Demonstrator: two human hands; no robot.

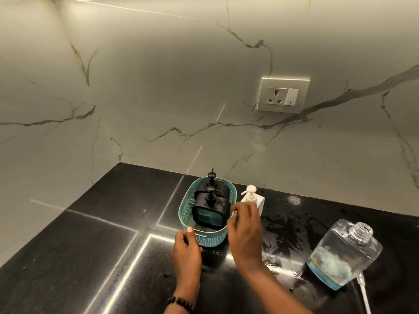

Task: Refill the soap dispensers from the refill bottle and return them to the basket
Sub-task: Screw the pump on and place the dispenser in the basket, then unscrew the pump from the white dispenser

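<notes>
Black-topped soap dispensers sit in the teal perforated basket; left hand fingers grip its rim, right hand fingers loosely apart; clear uncapped bottle still out.

Three black pump dispensers stand upright in the teal basket; the uncapped clear refill bottle stands well apart.
</notes>
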